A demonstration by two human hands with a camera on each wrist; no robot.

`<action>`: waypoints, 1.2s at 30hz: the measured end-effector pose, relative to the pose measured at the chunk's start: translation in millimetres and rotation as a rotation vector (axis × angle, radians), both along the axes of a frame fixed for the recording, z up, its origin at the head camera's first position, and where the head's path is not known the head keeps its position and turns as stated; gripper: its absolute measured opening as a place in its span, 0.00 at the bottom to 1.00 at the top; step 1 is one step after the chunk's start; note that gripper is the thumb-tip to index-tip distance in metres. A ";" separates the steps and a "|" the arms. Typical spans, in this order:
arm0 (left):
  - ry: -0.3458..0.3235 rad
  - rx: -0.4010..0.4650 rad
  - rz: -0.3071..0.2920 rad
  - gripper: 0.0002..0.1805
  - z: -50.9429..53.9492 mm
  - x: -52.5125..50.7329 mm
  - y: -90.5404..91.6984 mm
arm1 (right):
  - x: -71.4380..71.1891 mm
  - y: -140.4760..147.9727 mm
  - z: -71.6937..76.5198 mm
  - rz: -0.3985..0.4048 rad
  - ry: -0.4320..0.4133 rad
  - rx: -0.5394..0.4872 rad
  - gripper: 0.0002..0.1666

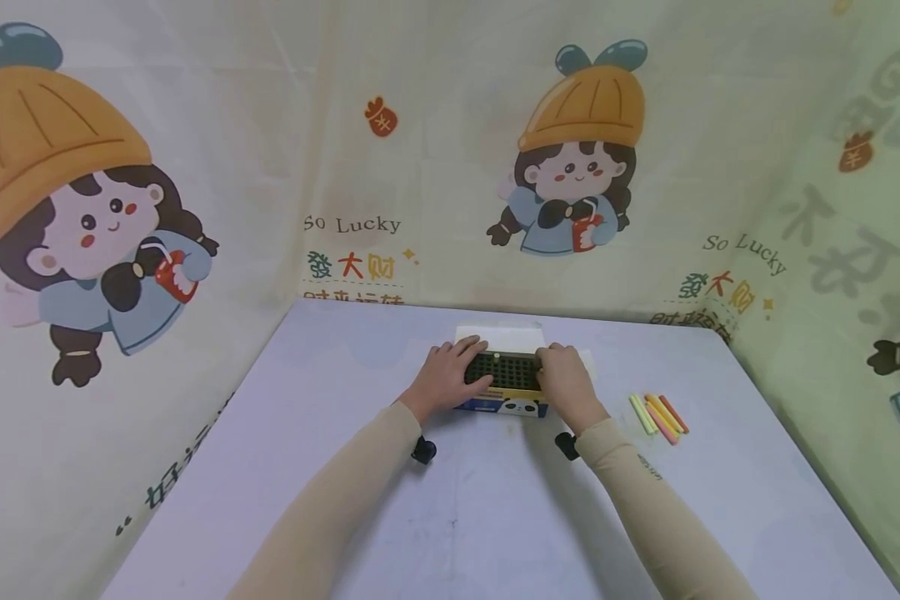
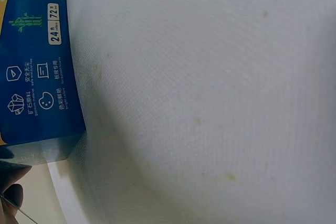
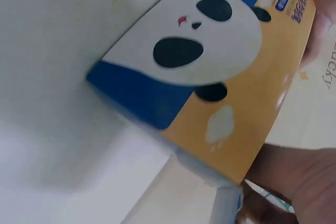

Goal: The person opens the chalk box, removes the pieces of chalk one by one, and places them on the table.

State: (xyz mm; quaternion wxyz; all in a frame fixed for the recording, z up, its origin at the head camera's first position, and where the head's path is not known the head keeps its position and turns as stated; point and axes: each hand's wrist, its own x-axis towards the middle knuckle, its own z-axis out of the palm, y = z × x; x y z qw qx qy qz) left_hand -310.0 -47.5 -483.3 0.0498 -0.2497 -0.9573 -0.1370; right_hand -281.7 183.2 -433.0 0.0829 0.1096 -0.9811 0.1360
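Note:
A cardboard chalk box (image 1: 487, 405) with a panda on its blue and yellow front stands on the table, its white lid flap (image 1: 502, 337) folded back. Inside lies a black holder with rows of holes (image 1: 521, 373); one pale chalk stick (image 1: 497, 357) stands at its back. My left hand (image 1: 444, 372) holds the left end, its thumb over the holder's front. At the right end, my right hand (image 1: 567, 383) grips the box corner, and the right wrist view shows its thumb (image 3: 294, 166) there. Some fingers are hidden behind the box.
Several coloured chalk sticks (image 1: 657, 417), green, yellow, pink and red, lie right of the box. A white side flap (image 1: 588, 363) sticks out behind my right hand. The pale table (image 1: 457, 517) meets printed cloth walls at the back and sides.

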 end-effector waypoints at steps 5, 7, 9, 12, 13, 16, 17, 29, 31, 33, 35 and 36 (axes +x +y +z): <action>-0.002 -0.006 0.006 0.41 -2.0 -1.4 1.2 | 0.4 5.9 -1.4 0.050 0.021 0.108 0.06; -0.006 -0.009 0.006 0.41 -1.5 -1.0 1.4 | 0.7 6.4 -3.2 0.061 0.050 0.152 0.05; -0.010 -0.007 0.004 0.41 -1.0 -0.5 1.7 | 0.6 6.8 -5.5 0.058 0.070 0.185 0.03; -0.011 -0.005 0.004 0.41 -0.7 0.0 1.9 | 0.3 7.6 -8.0 0.051 0.077 0.224 0.05; -0.008 -0.001 0.004 0.41 -0.7 -0.1 1.9 | 0.0 7.9 -8.6 0.048 0.071 0.228 0.07; -0.005 -0.001 0.008 0.40 -1.4 -0.8 1.7 | -0.8 8.9 -9.7 0.044 0.052 0.211 0.12; -0.004 0.002 0.008 0.40 -1.6 -1.2 1.6 | -1.1 9.2 -9.9 0.046 0.050 0.207 0.13; -0.007 0.006 0.012 0.40 -3.3 -1.6 1.1 | 3.9 12.5 -8.3 0.052 -0.007 0.018 0.08; -0.003 0.005 0.012 0.40 -3.2 -1.2 1.0 | 3.6 12.6 -8.1 0.051 -0.012 0.028 0.07; 0.004 0.002 0.013 0.40 -3.4 -0.7 0.8 | 2.9 13.1 -7.6 0.051 -0.018 0.032 0.06; 0.008 0.002 0.013 0.40 -2.8 -0.2 1.0 | 2.4 14.3 -7.1 0.054 -0.018 0.030 0.06; 0.007 0.003 0.013 0.40 -2.0 0.3 1.1 | 2.1 15.0 -6.8 0.057 -0.015 0.030 0.06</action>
